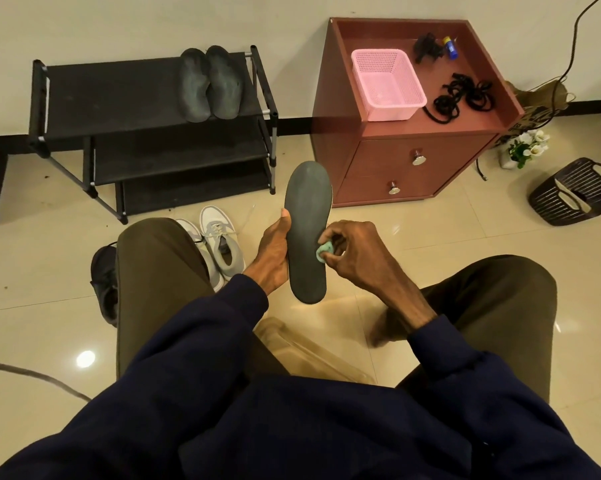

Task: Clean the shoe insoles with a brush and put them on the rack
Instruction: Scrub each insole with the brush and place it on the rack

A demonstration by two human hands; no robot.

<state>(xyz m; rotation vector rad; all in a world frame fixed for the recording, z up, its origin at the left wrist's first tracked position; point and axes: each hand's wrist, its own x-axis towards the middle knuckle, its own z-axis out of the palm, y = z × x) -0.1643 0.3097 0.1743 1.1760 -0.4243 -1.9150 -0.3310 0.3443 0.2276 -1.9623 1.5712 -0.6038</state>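
The left hand (273, 252) grips the insole (307, 209) by its left edge, long way pointing away. The right hand (354, 251) pinches the brush (324, 252) (small, green) at its right edge.

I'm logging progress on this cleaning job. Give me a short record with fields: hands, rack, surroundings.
left hand: grips the dark insole by its edge
right hand: holds a small green brush against the insole
rack: two dark insoles side by side on top shelf
floor: grey shoes near the rack
cabinet: pink basket, black laces on top
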